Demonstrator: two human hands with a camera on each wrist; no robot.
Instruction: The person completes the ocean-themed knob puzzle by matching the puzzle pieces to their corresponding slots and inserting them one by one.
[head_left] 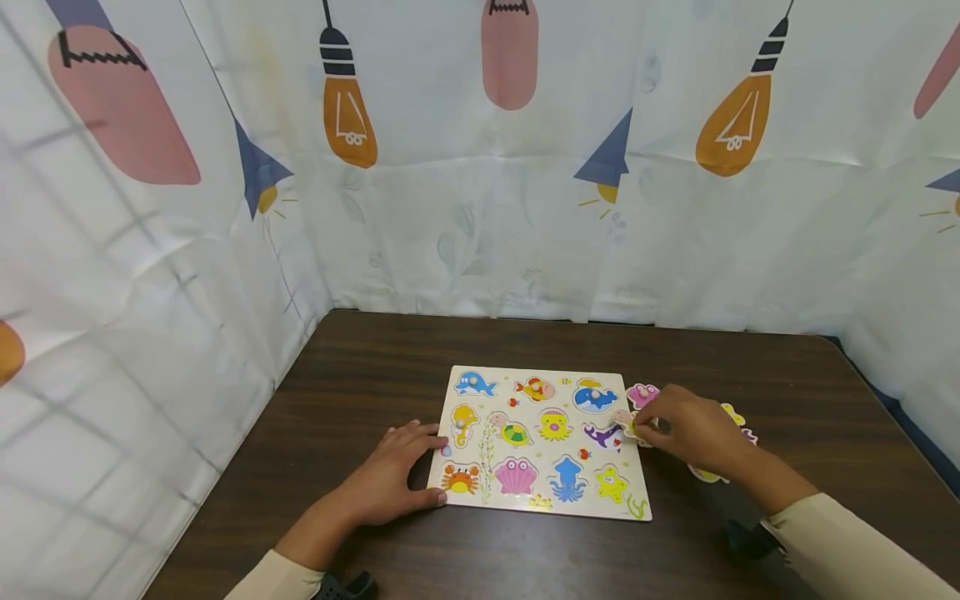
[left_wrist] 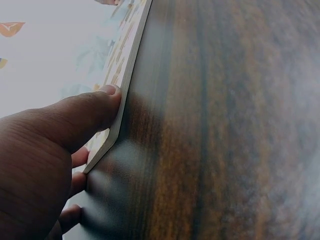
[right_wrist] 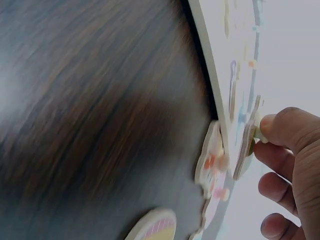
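Board (head_left: 542, 454) flat on table (head_left: 375, 346), long axis L–R, slight skew. Held pc (right_wrist: 244, 150) over board's R edge, tilted; long axis approx. far-L to near-R, part hidden by R hand (head_left: 693, 429). R thumb + index pinch its knob (right_wrist: 259, 134). L hand (head_left: 393, 467): fingers spread, touching L edge, thumb nr near-L corner. Pink pc (head_left: 642, 395) beside R edge, far end; loose pcs (head_left: 733, 412) further R, partly blocked by R hand.

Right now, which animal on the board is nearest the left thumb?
The crab: it sits in the corner of the board, beside the left thumb; every other animal lies farther off.
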